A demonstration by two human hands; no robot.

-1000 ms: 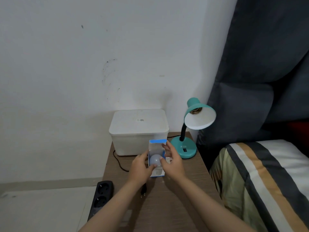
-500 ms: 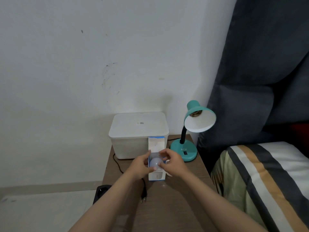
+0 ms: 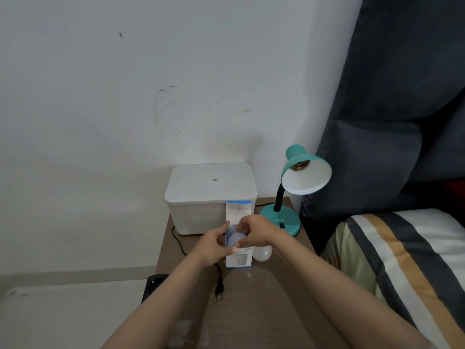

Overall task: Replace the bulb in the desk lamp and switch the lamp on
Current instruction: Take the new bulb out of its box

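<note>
Both hands are closed on the task's things: the upright bulb box point(image 3: 238, 258) is steadied by the left hand point(image 3: 214, 244) while the new bulb point(image 3: 235, 240) at its window is pinched by the nearer right hand point(image 3: 256, 229).

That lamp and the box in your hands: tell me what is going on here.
A person is taking a new bulb out of its bulb box over the wooden table. The left hand holds the box; the right hand reaches into its window at the bulb. Another bulb lies loose on the table beside the box. The teal desk lamp stands unlit with an empty socket, and its plug lies unplugged on the table.
</note>
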